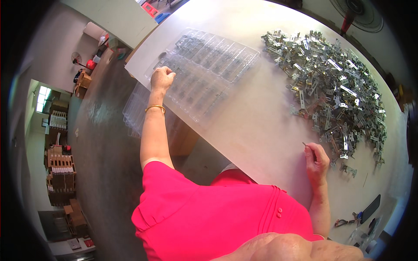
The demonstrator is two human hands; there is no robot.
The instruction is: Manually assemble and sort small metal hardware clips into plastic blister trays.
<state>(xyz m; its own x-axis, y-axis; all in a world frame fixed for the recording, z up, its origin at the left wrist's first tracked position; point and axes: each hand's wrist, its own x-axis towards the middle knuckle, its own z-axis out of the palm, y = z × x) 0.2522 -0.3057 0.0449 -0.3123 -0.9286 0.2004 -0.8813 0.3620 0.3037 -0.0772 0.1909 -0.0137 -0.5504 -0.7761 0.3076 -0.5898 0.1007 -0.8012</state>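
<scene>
Fingers (167, 72) of the left hand (162, 80) curl at the left side of clear divided trays (244, 66) holding small grey parts (190, 45); whether they grip anything, I cannot tell. The right hand (318, 162) pinches a thin rod (304, 144) beside heaped metal brackets (335, 93), right on the bench (244, 148). Tray handling seems underway, calling for careful finger control.

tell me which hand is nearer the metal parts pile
Right: the right hand is beside the metal parts pile; the left hand is well left, at the clear trays.
</scene>
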